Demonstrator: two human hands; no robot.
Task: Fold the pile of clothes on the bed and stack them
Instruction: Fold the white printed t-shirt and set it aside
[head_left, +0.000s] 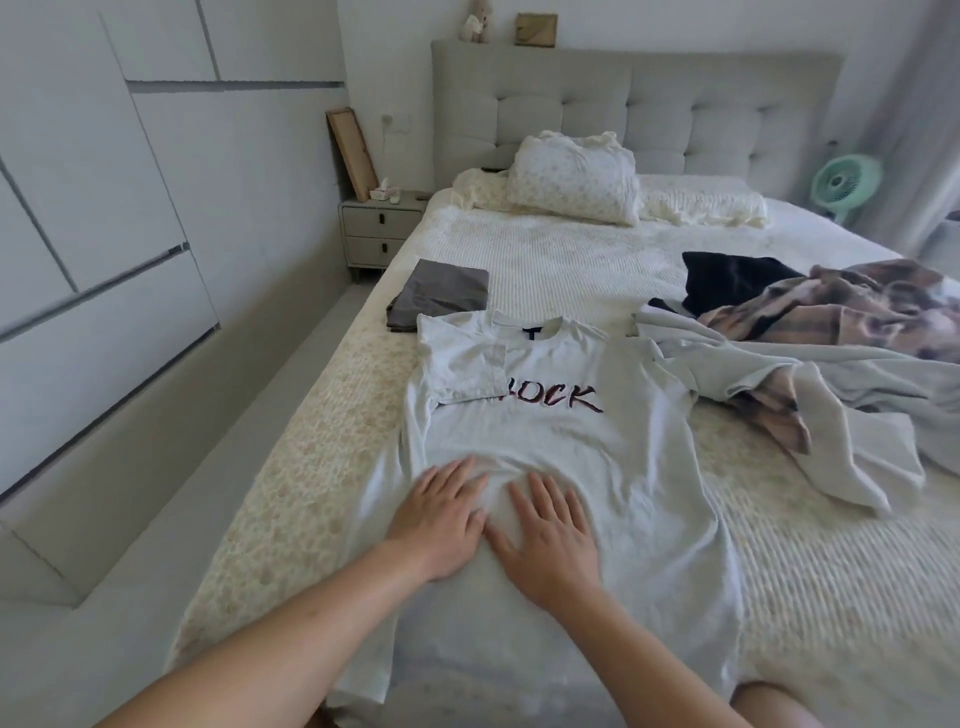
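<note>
We are in the middle of folding the white T-shirt (545, 457), which lies face up on the near part of the bed (571, 260), its collar toward the headboard. Our left hand (441, 519) and right hand (550, 535) both rest flat on its lower front, fingers straight and spread, holding nothing, the two just beside each other. We judge this a smoothing step. The sleeve on our left side is already turned in over the chest, covering the start of the printed word; the other sleeve runs off toward the unfolded heap.

The next move likely calls for bringing that sleeve and side in to match, then doubling the hem up toward the collar.

Counting: one shirt under our hands; one folded grey garment (441, 296) beyond its shoulder, the only finished piece. The pile (810, 332) at our right seems to hold three items, a pale grey one, a black one and a brown plaid one, though the tangle makes that uncertain. Three pillows (571, 182) sit at the head.
</note>
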